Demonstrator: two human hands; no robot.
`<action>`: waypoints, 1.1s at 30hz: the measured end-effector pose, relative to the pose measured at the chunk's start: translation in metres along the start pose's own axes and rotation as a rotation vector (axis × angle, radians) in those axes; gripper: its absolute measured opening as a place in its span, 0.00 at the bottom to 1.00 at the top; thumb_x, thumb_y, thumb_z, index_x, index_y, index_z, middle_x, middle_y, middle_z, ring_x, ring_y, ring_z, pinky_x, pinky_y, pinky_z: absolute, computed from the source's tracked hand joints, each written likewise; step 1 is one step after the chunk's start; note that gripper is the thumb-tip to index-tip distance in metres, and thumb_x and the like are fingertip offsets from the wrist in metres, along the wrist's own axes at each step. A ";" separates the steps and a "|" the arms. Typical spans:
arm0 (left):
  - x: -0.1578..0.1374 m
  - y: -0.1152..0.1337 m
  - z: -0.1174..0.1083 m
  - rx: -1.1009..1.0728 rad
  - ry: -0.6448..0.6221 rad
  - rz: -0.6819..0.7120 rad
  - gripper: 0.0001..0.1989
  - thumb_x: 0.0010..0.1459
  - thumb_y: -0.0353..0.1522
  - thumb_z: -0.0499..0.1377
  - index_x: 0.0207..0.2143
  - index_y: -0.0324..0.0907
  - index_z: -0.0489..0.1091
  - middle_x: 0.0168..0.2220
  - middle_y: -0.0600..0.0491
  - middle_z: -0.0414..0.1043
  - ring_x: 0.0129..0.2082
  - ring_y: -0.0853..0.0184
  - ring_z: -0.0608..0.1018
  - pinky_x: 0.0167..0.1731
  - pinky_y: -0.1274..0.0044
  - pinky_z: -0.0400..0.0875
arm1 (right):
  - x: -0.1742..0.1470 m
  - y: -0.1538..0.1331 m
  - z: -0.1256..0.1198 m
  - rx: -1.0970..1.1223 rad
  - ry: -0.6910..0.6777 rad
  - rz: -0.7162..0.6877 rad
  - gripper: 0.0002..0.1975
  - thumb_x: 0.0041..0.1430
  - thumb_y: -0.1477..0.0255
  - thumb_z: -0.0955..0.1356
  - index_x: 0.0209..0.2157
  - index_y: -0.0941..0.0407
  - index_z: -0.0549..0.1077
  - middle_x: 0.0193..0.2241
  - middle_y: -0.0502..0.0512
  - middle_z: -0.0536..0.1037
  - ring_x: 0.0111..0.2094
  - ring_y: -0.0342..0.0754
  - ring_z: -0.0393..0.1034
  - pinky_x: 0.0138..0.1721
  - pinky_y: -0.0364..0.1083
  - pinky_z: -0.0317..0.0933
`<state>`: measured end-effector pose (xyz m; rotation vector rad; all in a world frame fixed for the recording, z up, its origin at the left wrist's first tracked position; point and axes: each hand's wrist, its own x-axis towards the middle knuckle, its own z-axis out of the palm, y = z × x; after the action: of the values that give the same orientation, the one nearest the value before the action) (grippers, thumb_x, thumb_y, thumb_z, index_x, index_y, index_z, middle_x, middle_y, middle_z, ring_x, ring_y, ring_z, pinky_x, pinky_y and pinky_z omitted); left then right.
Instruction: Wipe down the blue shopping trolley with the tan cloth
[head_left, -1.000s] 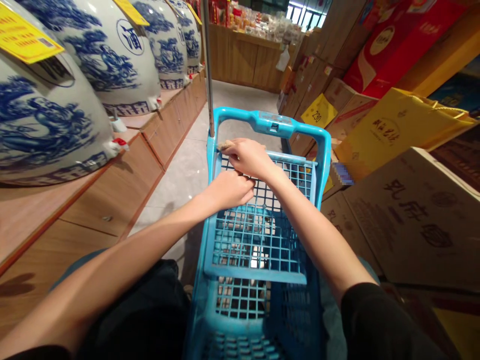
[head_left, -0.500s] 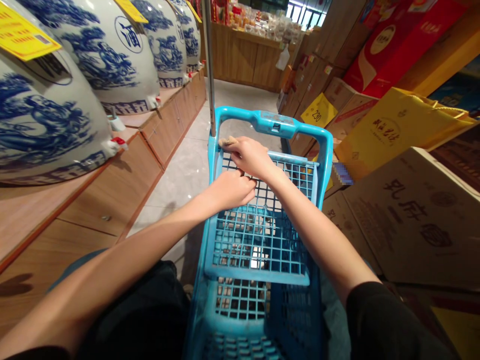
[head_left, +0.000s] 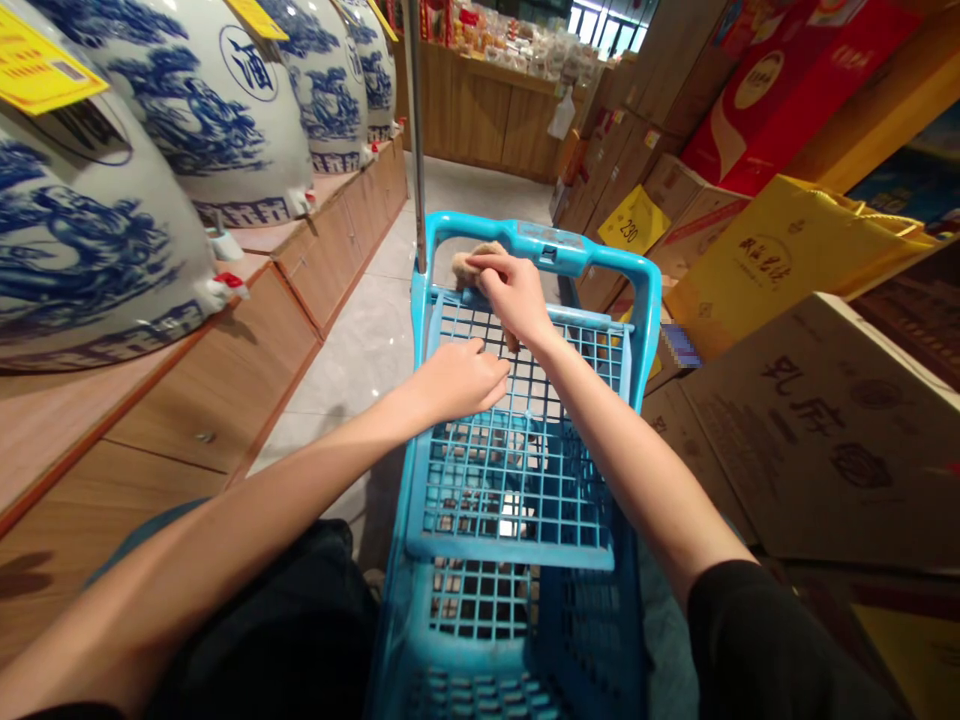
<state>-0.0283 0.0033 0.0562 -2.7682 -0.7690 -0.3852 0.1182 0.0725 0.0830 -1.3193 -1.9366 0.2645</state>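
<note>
A blue plastic shopping basket cart (head_left: pixel 517 555) with a lattice panel (head_left: pixel 570 490) stands in front of me. My right hand (head_left: pixel 516 298) is closed on a beige cloth (head_left: pixel 469 266) and presses it to the panel's top bar, below the blue handle (head_left: pixel 551 247). Part of the cloth also hangs under the palm. Lower and to the left, my left hand (head_left: pixel 466 380) rests over the lattice with its fingers curled. Whatever those fingers grip, if anything, is hidden beneath them.
Big blue-and-white ceramic jars (head_left: pixel 202 110) with yellow tags line a wooden cabinet (head_left: pixel 217 390) on the left. A metal pole (head_left: pixel 417 130) rises by the handle. Cartons (head_left: pixel 832 430), a yellow gift bag (head_left: pixel 787 260) and a red box (head_left: pixel 780 80) crowd the right side.
My right hand has slid the cloth rightward and slightly away from me along the panel's top bar, leaving the left corner. My left hand has stayed nearly in place.
</note>
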 end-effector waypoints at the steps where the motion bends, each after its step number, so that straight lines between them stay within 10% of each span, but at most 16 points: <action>1: 0.000 0.000 0.001 0.000 0.000 0.001 0.15 0.70 0.31 0.55 0.34 0.38 0.80 0.26 0.46 0.78 0.34 0.56 0.79 0.30 0.71 0.64 | -0.001 -0.001 0.001 -0.032 -0.019 0.006 0.22 0.68 0.78 0.62 0.52 0.53 0.85 0.54 0.55 0.85 0.58 0.55 0.77 0.62 0.54 0.67; 8: -0.002 -0.001 0.001 -0.060 -0.014 -0.023 0.16 0.69 0.31 0.53 0.36 0.38 0.80 0.30 0.44 0.80 0.36 0.55 0.78 0.31 0.70 0.68 | -0.012 -0.016 -0.005 -0.150 -0.256 -0.117 0.24 0.65 0.83 0.62 0.52 0.52 0.85 0.58 0.52 0.82 0.61 0.52 0.74 0.62 0.50 0.66; 18: -0.002 -0.002 0.000 -0.035 -0.023 -0.001 0.14 0.71 0.32 0.56 0.34 0.40 0.79 0.27 0.48 0.78 0.36 0.57 0.78 0.28 0.74 0.61 | -0.007 0.010 -0.029 -0.300 -0.041 0.199 0.21 0.66 0.74 0.61 0.42 0.57 0.87 0.39 0.59 0.87 0.45 0.58 0.80 0.51 0.52 0.71; 27: -0.002 -0.001 -0.001 0.007 -0.010 -0.002 0.13 0.70 0.32 0.57 0.33 0.39 0.79 0.27 0.47 0.78 0.35 0.57 0.79 0.28 0.73 0.61 | -0.024 0.003 -0.034 -0.190 -0.186 -0.021 0.28 0.65 0.78 0.61 0.62 0.49 0.79 0.61 0.53 0.81 0.62 0.56 0.74 0.62 0.56 0.67; 33: -0.001 -0.001 -0.003 -0.016 -0.046 -0.003 0.13 0.70 0.31 0.56 0.34 0.40 0.78 0.27 0.49 0.79 0.37 0.57 0.79 0.26 0.73 0.58 | -0.020 0.000 -0.052 -0.496 -0.114 0.326 0.16 0.69 0.73 0.64 0.42 0.57 0.85 0.44 0.68 0.86 0.51 0.67 0.80 0.57 0.61 0.69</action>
<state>-0.0303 0.0027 0.0592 -2.8003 -0.7842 -0.3312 0.1576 0.0426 0.1088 -1.9876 -1.9465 0.0116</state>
